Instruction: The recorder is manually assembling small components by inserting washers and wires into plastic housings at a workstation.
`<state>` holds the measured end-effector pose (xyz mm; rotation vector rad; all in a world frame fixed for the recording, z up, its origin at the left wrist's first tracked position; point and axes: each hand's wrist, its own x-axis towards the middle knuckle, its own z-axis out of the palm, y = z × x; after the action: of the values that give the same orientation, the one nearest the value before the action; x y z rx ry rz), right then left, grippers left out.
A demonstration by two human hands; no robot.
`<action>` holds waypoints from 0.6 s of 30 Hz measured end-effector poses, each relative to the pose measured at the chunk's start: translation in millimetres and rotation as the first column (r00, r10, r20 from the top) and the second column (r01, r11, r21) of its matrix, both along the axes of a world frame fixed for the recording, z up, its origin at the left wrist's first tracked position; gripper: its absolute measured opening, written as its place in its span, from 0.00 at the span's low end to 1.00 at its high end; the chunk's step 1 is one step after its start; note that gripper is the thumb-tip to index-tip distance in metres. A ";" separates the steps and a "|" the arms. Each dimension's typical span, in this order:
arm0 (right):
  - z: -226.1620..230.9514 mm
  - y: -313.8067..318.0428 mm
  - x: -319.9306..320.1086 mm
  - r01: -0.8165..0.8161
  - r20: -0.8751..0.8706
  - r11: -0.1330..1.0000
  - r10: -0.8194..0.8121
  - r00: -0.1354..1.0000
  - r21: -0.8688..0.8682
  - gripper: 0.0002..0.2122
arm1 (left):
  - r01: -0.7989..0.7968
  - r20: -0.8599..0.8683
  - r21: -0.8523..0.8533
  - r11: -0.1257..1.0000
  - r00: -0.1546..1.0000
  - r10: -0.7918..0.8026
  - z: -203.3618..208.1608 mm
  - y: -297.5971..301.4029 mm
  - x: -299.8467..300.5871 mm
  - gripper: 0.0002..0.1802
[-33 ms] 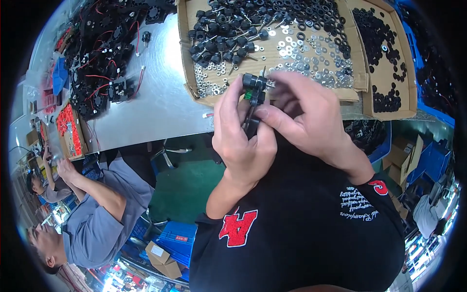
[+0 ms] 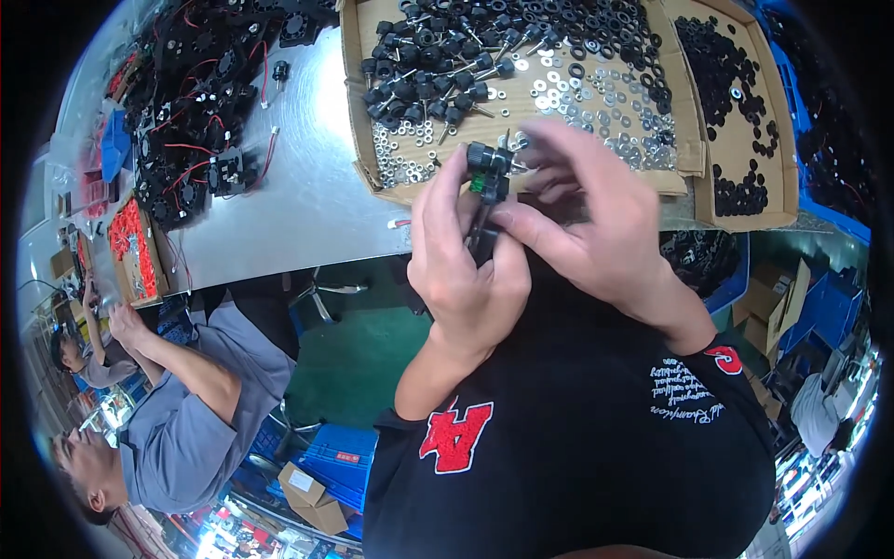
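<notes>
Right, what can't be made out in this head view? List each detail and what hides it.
In the head view:
Lower part of the black assembly: covered by the left hand.
Whether the right hand grips anything: blurred.
Far end of the cardboard tray: cut off by the upper edge.
Surface detail of the silver washers: too small.

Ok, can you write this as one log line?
left hand: holds black part; right hand: close beside it; ahead: cardboard tray with washers

We hold a small black assembly (image 2: 494, 190) slightly tilted in our left hand (image 2: 466, 278); its ribbed round knob (image 2: 481, 155) sits at the far end, a green piece (image 2: 477, 184) shows beside it, and the hand partly covers its near end.
</notes>
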<state>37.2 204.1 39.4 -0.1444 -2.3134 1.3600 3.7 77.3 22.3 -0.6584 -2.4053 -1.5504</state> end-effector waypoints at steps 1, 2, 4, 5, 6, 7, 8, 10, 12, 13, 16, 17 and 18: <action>-1.3 3.8 1.3 -0.015 -0.107 0.994 0.026 0.994 0.109 0.20 | 0.011 0.003 0.021 1.000 1.000 -0.011 -0.1 0.4 0.9 0.30; 0.9 7.5 2.7 -0.016 -0.108 0.994 0.028 0.994 0.109 0.20 | 0.021 0.007 0.042 0.999 1.000 -0.021 0.0 1.1 1.7 0.30; 7.7 11.3 5.9 -0.207 0.210 0.976 0.189 0.959 0.070 0.22 | -0.003 0.032 0.056 0.998 0.999 0.001 0.5 -0.1 3.2 0.31; 7.8 9.2 5.6 -0.210 0.210 0.975 0.192 0.959 0.070 0.22 | -0.004 -0.001 0.040 0.999 1.000 0.004 0.3 -2.3 2.7 0.30; 7.8 7.7 3.3 -0.170 0.199 0.985 0.169 0.965 -0.012 0.21 | -0.005 -0.036 0.027 1.000 0.999 0.006 -0.1 -2.1 1.3 0.29; 7.4 6.4 1.4 -0.130 0.190 0.987 0.146 0.971 -0.095 0.20 | -0.009 -0.040 0.030 0.999 0.999 0.010 -1.3 -1.4 0.5 0.29; 4.2 4.7 0.8 -0.135 0.187 0.987 0.150 0.971 -0.091 0.20 | -0.002 -0.067 -0.001 1.000 0.998 0.002 -3.0 -0.8 -0.3 0.29; -4.6 -0.2 1.9 -0.023 -0.023 0.991 0.020 1.000 -0.132 0.19 | 0.002 -0.079 -0.025 1.000 0.997 -0.004 -3.6 -0.7 1.0 0.31; -3.5 4.3 3.7 -0.056 0.026 0.996 0.058 0.998 -0.076 0.19 | -0.003 -0.059 0.005 1.000 0.998 0.004 -2.2 -0.1 0.3 0.31; -1.3 6.4 3.8 -0.122 0.142 0.984 0.140 0.980 -0.128 0.19 | -0.004 -0.039 0.034 0.999 0.999 0.005 -1.4 -0.3 0.0 0.31; 3.2 2.0 0.4 -0.074 0.131 0.989 0.091 0.987 -0.127 0.18 | -0.006 -0.040 0.029 1.000 0.999 0.007 -2.8 -0.3 -0.1 0.31; 3.6 0.2 -0.7 0.041 0.003 0.996 -0.041 0.999 -0.081 0.18 | -0.006 -0.041 0.028 1.000 0.999 0.007 -2.9 0.6 -0.4 0.31; 1.3 2.3 0.2 -0.006 0.007 1.000 0.006 1.000 -0.025 0.17 | -0.010 -0.047 0.028 1.000 0.999 0.011 -2.4 1.2 0.0 0.30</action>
<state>37.4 206.5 40.8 -0.1508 -2.3047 1.3942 3.7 78.5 19.9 -0.6677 -2.3457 -1.5433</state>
